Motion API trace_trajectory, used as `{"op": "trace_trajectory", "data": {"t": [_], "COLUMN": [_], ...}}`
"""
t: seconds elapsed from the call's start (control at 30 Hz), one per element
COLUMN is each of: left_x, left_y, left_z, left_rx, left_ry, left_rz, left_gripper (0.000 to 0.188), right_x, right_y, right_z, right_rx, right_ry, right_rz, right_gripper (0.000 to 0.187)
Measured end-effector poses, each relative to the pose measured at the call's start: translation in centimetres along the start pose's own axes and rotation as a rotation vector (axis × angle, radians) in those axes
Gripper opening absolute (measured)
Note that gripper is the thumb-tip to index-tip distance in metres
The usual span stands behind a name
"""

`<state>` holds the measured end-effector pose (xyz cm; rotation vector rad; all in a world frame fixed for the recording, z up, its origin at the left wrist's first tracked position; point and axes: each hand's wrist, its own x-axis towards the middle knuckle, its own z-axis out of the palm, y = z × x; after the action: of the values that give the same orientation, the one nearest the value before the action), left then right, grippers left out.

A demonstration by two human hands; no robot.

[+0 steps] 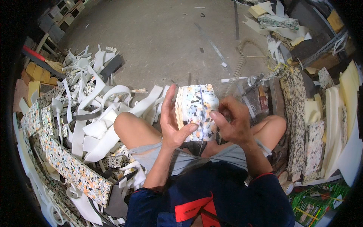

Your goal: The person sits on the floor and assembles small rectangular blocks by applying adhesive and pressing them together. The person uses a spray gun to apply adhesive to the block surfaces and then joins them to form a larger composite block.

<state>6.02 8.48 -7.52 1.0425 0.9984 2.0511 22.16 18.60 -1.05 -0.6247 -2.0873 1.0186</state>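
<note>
Between my knees stands a bundle of speckled foam pieces (200, 100), white with black, orange and blue flecks. Its left side shows several thin layers stacked together. A thin dark line, like a string, runs down the middle of the speckled face. My left hand (173, 126) grips the bundle, fingers along the layered side and thumb across the front. At the opposite side, my right hand (234, 121) has its fingers curled in, the thumb beside the bundle's edge. Whatever those fingers may pinch is hidden.
White foam offcuts (94, 128) heap up on my left beside a long speckled foam strip (75, 170). Speckled slabs (297, 125) and cream foam sheets (332, 125) stand on my right. A coiled hose (239, 64) lies ahead on the concrete floor (151, 45).
</note>
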Motion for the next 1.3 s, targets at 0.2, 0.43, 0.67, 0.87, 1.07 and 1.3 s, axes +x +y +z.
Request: {"op": "trace_trajectory", "data": {"t": [0.2, 0.43, 0.67, 0.87, 1.07, 1.3], "left_x": [-0.3, -0.6, -0.7, 0.1, -0.7, -0.9], "left_y": [-0.6, -1.4, -2.1, -1.6, -1.0, -0.8], "left_z": [-0.7, -0.8, -0.9, -0.4, -1.5, -1.3], "left_rx": [0.078, 0.102, 0.208, 0.339, 0.631, 0.649], "left_ry": [0.019, 0.078, 0.059, -0.09, -0.178, -0.239], "left_rz": [0.038, 0.048, 0.131, 0.434, 0.513, 0.534], "left_gripper": [0.095, 0.086, 0.083, 0.09, 0.084, 0.082], "right_x": [-0.3, 0.3, 0.9, -1.2, -1.4, -2.7], "right_y": [0.0, 0.1, -0.3, 3.2, 2.8, 2.0], "right_z": [0.1, 0.4, 0.4, 0.2, 0.8, 1.9], "right_rx": [0.033, 0.041, -0.026, 0.489, 0.347, 0.208], "right_ry": [-0.021, -0.013, -0.074, 0.078, 0.103, 0.191], "right_rz": [0.005, -0.068, -0.111, 0.048, -0.059, -0.068], "right_gripper": [0.018, 0.019, 0.02, 0.036, 0.05, 0.042]}}
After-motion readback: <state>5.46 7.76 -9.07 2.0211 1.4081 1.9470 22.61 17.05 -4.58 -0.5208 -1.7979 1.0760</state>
